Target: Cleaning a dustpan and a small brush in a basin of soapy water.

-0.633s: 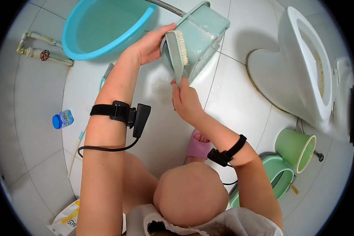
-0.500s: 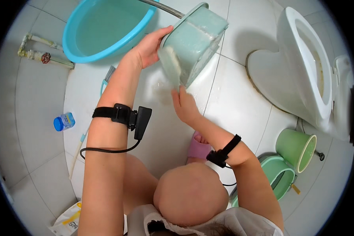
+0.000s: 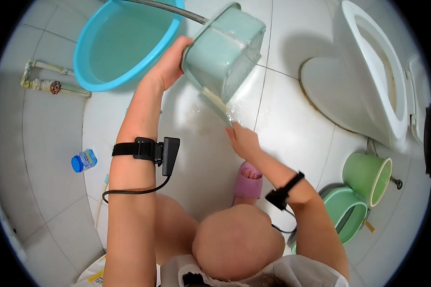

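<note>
White tiled bathroom floor [image 3: 201,158], wet patch around the middle. Toilet [image 3: 330,91] far right. Blue basin [image 3: 100,87] far left, water inside. Green basin [image 3: 334,203] near right, green bucket [image 3: 361,174] just beside it. Pale green container [image 3: 220,52] far middle, held up and tilted, right of blue basin. Left hand [image 3: 171,62] gripping its left rim. Right hand [image 3: 244,142] closed round near end of brush [image 3: 215,101]; brush at container's near edge, exact bristle contact can't tell. Blue-lidded jar [image 3: 85,160] on floor, left.
</note>
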Action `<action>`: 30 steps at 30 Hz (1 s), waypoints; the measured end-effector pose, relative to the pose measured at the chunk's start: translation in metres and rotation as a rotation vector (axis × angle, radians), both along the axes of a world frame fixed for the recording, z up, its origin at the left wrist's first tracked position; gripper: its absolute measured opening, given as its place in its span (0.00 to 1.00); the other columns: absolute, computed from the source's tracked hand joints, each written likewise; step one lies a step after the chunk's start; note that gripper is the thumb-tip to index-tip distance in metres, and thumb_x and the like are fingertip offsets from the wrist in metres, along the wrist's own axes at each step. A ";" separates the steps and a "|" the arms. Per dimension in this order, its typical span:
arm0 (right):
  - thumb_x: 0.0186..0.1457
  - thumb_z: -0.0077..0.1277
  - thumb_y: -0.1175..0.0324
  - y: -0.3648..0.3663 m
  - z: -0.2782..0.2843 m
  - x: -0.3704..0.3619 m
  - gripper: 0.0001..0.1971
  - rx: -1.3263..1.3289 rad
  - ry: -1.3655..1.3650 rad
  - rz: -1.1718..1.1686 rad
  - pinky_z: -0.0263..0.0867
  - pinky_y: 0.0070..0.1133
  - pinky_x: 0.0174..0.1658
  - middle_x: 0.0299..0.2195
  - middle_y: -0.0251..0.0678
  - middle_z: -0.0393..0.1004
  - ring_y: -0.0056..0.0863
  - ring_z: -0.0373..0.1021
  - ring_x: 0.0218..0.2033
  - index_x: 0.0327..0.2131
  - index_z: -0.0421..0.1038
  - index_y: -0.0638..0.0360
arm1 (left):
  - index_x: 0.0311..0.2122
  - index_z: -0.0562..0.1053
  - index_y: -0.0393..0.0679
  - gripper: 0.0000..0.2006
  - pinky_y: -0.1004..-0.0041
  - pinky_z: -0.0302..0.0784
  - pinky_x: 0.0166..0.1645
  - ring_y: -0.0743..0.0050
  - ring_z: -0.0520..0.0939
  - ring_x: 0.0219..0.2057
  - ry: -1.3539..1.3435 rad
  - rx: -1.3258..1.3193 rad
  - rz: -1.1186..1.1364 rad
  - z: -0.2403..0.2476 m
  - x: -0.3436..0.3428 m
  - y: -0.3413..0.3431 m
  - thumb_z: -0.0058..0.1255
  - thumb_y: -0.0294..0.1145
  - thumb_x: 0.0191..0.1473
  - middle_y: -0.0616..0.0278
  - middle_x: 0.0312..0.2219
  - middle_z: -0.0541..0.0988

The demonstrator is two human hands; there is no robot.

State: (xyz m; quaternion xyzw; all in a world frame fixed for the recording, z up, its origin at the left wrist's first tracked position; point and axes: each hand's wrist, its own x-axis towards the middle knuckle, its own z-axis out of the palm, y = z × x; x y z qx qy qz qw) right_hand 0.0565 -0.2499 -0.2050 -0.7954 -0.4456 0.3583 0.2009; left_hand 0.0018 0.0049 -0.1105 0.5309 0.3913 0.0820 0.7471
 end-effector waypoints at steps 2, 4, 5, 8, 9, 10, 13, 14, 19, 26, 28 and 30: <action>0.58 0.35 0.62 -0.009 0.010 0.006 0.13 -0.064 -0.013 0.059 0.61 0.40 0.30 0.24 0.51 0.70 0.52 0.67 0.27 0.38 0.60 0.62 | 0.40 0.70 0.43 0.21 0.76 0.63 0.45 0.79 0.70 0.37 0.039 0.000 0.009 -0.005 0.004 -0.001 0.36 0.48 0.51 0.67 0.36 0.72; 0.58 0.33 0.62 -0.003 0.069 0.005 0.14 0.249 0.244 -0.047 0.61 0.35 0.25 0.20 0.46 0.70 0.45 0.68 0.21 0.40 0.60 0.62 | 0.40 0.70 0.43 0.20 0.76 0.64 0.45 0.79 0.70 0.36 0.042 -0.024 0.000 -0.004 -0.006 0.003 0.37 0.48 0.51 0.67 0.36 0.72; 0.58 0.33 0.62 0.005 0.092 0.014 0.14 0.249 0.248 -0.054 0.61 0.35 0.25 0.20 0.46 0.70 0.45 0.68 0.21 0.40 0.60 0.62 | 0.40 0.70 0.43 0.20 0.76 0.64 0.44 0.78 0.70 0.35 0.027 -0.036 -0.031 -0.007 -0.001 0.005 0.37 0.48 0.50 0.67 0.36 0.73; 0.58 0.31 0.63 0.040 0.139 0.027 0.14 0.215 0.755 -0.219 0.60 0.28 0.19 0.16 0.40 0.66 0.34 0.65 0.14 0.40 0.59 0.63 | 0.41 0.70 0.43 0.21 0.76 0.66 0.44 0.78 0.71 0.35 -0.005 -0.027 -0.031 -0.004 -0.010 0.004 0.36 0.49 0.52 0.67 0.36 0.73; 0.58 0.31 0.63 0.050 0.141 0.035 0.13 0.267 0.925 -0.277 0.58 0.25 0.18 0.15 0.38 0.63 0.29 0.62 0.13 0.39 0.59 0.64 | 0.41 0.70 0.43 0.21 0.76 0.66 0.44 0.78 0.71 0.35 -0.017 -0.029 -0.033 -0.001 -0.007 -0.001 0.36 0.49 0.52 0.67 0.36 0.73; 0.58 0.31 0.64 0.056 0.143 0.039 0.13 0.319 1.095 -0.334 0.57 0.22 0.16 0.13 0.36 0.61 0.24 0.60 0.11 0.37 0.59 0.64 | 0.42 0.69 0.43 0.21 0.76 0.65 0.45 0.78 0.71 0.36 -0.019 -0.048 -0.003 0.002 -0.004 -0.006 0.36 0.49 0.52 0.67 0.37 0.73; 0.59 0.30 0.62 0.076 0.131 0.004 0.13 0.311 1.057 -0.445 0.56 0.22 0.15 0.13 0.37 0.62 0.25 0.59 0.10 0.33 0.58 0.64 | 0.45 0.69 0.43 0.22 0.75 0.65 0.47 0.78 0.71 0.40 -0.059 -0.080 0.009 0.004 0.004 -0.015 0.34 0.49 0.54 0.66 0.39 0.73; 0.59 0.30 0.62 0.077 0.121 -0.007 0.13 0.311 1.048 -0.448 0.56 0.22 0.15 0.13 0.37 0.62 0.25 0.59 0.10 0.33 0.58 0.64 | 0.46 0.68 0.43 0.22 0.74 0.64 0.48 0.78 0.71 0.42 -0.091 -0.090 -0.012 0.003 0.006 -0.017 0.34 0.49 0.55 0.66 0.40 0.73; 0.60 0.30 0.59 0.064 0.087 -0.035 0.15 0.321 1.175 -0.391 0.56 0.22 0.14 0.13 0.37 0.62 0.26 0.58 0.09 0.28 0.55 0.61 | 0.47 0.67 0.43 0.22 0.74 0.62 0.51 0.76 0.69 0.46 -0.100 -0.232 0.002 -0.001 0.001 -0.017 0.33 0.49 0.55 0.64 0.44 0.71; 0.59 0.31 0.49 0.100 0.084 -0.010 0.19 0.563 1.392 -0.585 0.48 0.20 0.14 0.10 0.31 0.55 0.24 0.52 0.09 0.26 0.57 0.56 | 0.45 0.67 0.41 0.19 0.72 0.63 0.52 0.72 0.70 0.44 -0.475 -0.744 -0.394 -0.023 0.007 -0.019 0.30 0.41 0.56 0.63 0.42 0.72; 0.59 0.30 0.49 0.065 0.081 -0.036 0.21 0.359 1.423 -0.481 0.49 0.20 0.14 0.10 0.32 0.55 0.23 0.53 0.09 0.25 0.57 0.56 | 0.45 0.67 0.41 0.18 0.72 0.62 0.52 0.73 0.70 0.43 -0.150 -0.383 0.089 -0.010 -0.004 -0.029 0.29 0.38 0.56 0.63 0.41 0.72; 0.59 0.29 0.49 0.052 0.078 -0.035 0.22 0.153 1.424 -0.399 0.49 0.20 0.13 0.10 0.33 0.55 0.23 0.54 0.09 0.23 0.56 0.57 | 0.45 0.67 0.41 0.18 0.72 0.61 0.52 0.73 0.70 0.44 -0.186 -0.403 0.050 -0.009 -0.005 -0.024 0.29 0.39 0.56 0.63 0.42 0.72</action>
